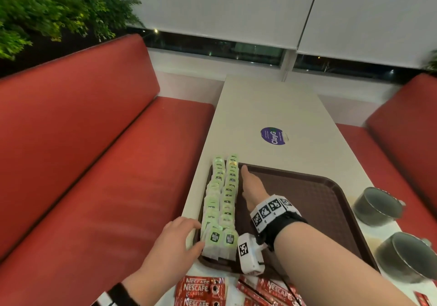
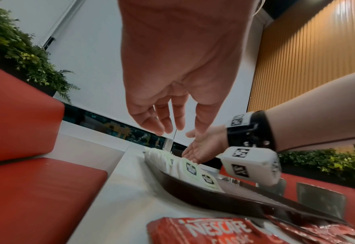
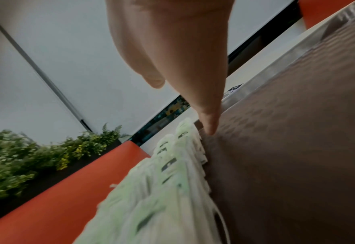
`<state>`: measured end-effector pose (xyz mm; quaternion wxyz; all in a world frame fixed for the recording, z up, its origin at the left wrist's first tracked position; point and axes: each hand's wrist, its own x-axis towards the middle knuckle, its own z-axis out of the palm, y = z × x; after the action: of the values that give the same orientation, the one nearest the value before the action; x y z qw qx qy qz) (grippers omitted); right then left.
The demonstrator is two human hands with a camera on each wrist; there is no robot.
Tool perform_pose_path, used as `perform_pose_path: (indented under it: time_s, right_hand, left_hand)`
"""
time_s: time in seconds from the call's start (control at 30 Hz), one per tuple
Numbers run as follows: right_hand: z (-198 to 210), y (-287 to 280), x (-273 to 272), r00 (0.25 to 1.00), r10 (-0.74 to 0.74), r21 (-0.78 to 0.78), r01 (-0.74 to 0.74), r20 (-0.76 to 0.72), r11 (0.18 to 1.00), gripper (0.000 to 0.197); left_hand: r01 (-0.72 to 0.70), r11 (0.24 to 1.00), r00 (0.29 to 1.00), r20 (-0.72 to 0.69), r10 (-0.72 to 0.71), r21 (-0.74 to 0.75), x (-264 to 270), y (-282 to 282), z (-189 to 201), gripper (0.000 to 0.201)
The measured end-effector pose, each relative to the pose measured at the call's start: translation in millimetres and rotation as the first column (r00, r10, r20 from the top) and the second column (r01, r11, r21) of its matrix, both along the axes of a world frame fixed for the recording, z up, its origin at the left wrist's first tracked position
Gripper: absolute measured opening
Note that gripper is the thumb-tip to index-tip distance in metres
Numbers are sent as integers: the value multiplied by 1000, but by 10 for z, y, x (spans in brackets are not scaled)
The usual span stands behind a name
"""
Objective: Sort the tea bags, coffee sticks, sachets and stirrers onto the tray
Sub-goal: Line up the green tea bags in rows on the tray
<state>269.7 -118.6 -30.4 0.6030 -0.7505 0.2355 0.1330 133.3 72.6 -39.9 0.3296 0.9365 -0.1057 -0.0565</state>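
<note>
Two rows of green-and-white tea bags (image 1: pixel 222 201) (image 2: pixel 191 170) (image 3: pixel 168 178) stand along the left side of the brown tray (image 1: pixel 314 201) (image 2: pixel 224 199) (image 3: pixel 297 132). My right hand (image 1: pixel 250 185) (image 2: pixel 195 151) (image 3: pixel 195 99) lies flat and straight on the tray, its edge against the right side of the rows. My left hand (image 1: pixel 182 234) (image 2: pixel 168 122) sits at the tray's near left corner, fingers relaxed and spread, touching the nearest tea bags and holding nothing. Red Nescafe coffee sticks (image 1: pixel 201 291) (image 2: pixel 214 231) lie on the table in front of the tray.
Two grey metal cups (image 1: pixel 378 206) (image 1: pixel 406 256) stand on the white table (image 1: pixel 272 107) right of the tray. A purple sticker (image 1: pixel 273 135) lies beyond the tray. Red benches (image 1: pixel 94 163) flank the table; plants (image 1: pixel 47 10) sit behind the left one.
</note>
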Motion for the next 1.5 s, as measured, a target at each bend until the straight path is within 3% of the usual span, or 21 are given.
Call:
perform_pose_path:
  time_s: [0.2,0.3,0.4,0.57,0.7,0.8,0.87,1.0,1.13,1.37,1.5]
  right_hand:
    - [-188,21,454,999,-32,-16,32,42,999,66]
    - [-176,66,494,997,-15,-29,17,73,999,59]
    - [-161,109,481,994,-11,-75,20,113,997,66]
    - [-201,124,521,987,-29,-102,46,158,994,64]
    - [-135,149,517,989,-54,-88,67,134,994,59]
    - [-122,119,526,984,-160,-65,166,85,984,50]
    - [-106,127,490,988,-131,-88,138,82,987,55]
    - [-165,180,456,975,-221,102,220,3,970,80]
    - [-131,117,370,961,-277,209,272,-4,939,69]
    - [-103,104,185,962,-270,323,267,-36,908,69]
    - [-8,118,56,969,-241,302,246,-52,921,71]
  left_hand:
    - [56,998,997,-45,-57,-32,-29,-1,-42,30]
    - [32,997,998,-60,-36,-70,-4,54,-122,33]
    - [8,996,997,-76,-15,-89,0,89,-144,23]
    - [-12,997,997,-77,6,-76,-12,128,-132,35]
    - [-12,998,997,-74,8,-58,-43,171,-123,34]
    - [-18,999,998,-67,15,-49,-86,207,-153,24]
    - [-23,998,998,-64,20,-54,-117,217,-156,19]
    - [-22,998,998,-66,18,-55,-161,194,-123,24]
    - [-26,998,998,-62,22,-61,-167,189,-80,21]
    - [-54,994,997,-65,48,-100,-149,164,-61,20]
    - [-43,994,996,-79,35,-99,-176,156,-45,18]
